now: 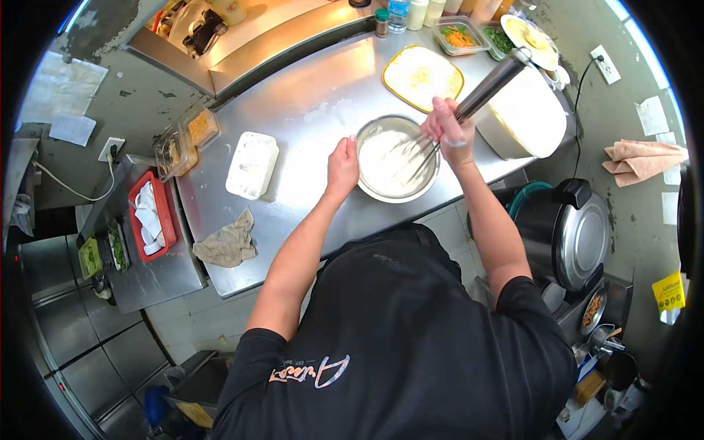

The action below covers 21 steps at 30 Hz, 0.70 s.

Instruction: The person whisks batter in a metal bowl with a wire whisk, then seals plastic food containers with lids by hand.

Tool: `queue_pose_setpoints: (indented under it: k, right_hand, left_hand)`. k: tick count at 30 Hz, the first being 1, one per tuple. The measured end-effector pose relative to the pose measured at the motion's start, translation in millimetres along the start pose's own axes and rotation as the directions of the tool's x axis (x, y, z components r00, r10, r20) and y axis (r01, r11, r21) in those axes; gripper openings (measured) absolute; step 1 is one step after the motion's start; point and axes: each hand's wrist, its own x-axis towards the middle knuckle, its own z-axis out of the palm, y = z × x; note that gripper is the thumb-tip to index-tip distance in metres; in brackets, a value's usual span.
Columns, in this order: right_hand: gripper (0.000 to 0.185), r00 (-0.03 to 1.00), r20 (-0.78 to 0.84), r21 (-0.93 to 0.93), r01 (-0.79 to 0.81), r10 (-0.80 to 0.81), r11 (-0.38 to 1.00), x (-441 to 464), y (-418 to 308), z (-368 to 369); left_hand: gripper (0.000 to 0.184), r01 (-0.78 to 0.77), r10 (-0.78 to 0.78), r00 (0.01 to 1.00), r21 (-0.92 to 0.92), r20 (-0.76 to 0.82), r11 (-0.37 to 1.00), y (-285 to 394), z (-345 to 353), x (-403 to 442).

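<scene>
A metal mixing bowl (400, 196) with a creamy white mixture (383, 155) in it stands near the front edge of the steel counter. My left hand (342, 168) grips the bowl's left rim. In my right hand (449, 132) is a whisk (490, 86), held low on its thick metal handle. Its wires dip into the mixture, and the handle slants up to the right. Behind the bowl lies a yellow-rimmed tray (423, 78) with white contents. A large white tub (524, 117) stands to the right of my right hand.
Left on the steel counter (308, 117) are a white container (251, 166) and a crumpled cloth (226, 240). A red basket (152, 216) sits at far left. Containers of shredded carrot (460, 37) and greens line the back. A large pot (561, 231) stands at right.
</scene>
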Motion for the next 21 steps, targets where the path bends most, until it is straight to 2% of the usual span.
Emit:
queue_pose_setpoints:
  k: [3,4,7,8,11,12,15,16,19,20,21]
  right_hand:
    - [0.043,0.994,0.017,0.165,0.107,-0.112,0.980,-2,17,4]
    - [0.044,0.993,0.106,0.108,0.036,-0.047,0.994,-9,14,4]
    - [0.043,0.998,-0.027,0.028,0.062,-0.061,0.998,-2,3,3]
    - [0.042,0.989,-0.054,0.141,0.143,-0.137,0.980,2,13,0]
    - [0.041,0.994,0.108,0.167,-0.025,0.007,0.986,-11,12,-3]
    - [0.041,0.998,0.053,0.079,-0.028,0.024,0.997,-10,3,-2]
    - [0.041,0.981,-0.126,0.166,0.165,-0.145,0.972,3,13,-3]
    - [0.041,0.988,-0.078,0.215,0.145,-0.131,0.966,-3,19,-1]
    - [0.041,0.999,0.014,0.073,-0.039,0.038,0.997,-11,3,-6]
    - [0.041,0.997,-0.056,0.035,0.062,-0.060,0.997,-5,6,-10]
    - [0.041,0.980,-0.111,0.095,0.174,-0.163,0.980,-2,6,-8]
  left_hand:
    - [0.044,0.008,-0.009,1.000,0.040,0.017,0.999,4,-4,-2]
    - [0.044,0.009,-0.010,1.000,0.049,0.011,0.999,5,-4,-4]
    - [0.043,0.002,-0.002,1.000,0.064,-0.002,0.998,12,-4,-2]
    - [0.043,0.005,-0.005,1.000,0.063,-0.002,0.998,13,-4,-2]
    - [0.043,0.019,-0.019,1.000,0.049,0.000,0.999,4,-2,-7]
    - [0.043,0.014,-0.014,1.000,0.039,-0.003,0.999,6,-2,-4]
    - [0.044,0.014,-0.014,1.000,0.035,-0.005,0.999,5,0,-4]
    - [0.044,0.008,-0.008,1.000,0.050,-0.004,0.999,4,0,-7]
    - [0.044,-0.023,0.024,1.000,0.083,-0.015,0.996,4,-2,1]
    - [0.044,-0.023,0.025,1.000,0.081,-0.019,0.996,3,-1,1]
    - [0.044,-0.017,0.019,1.000,0.077,-0.022,0.997,6,0,-2]
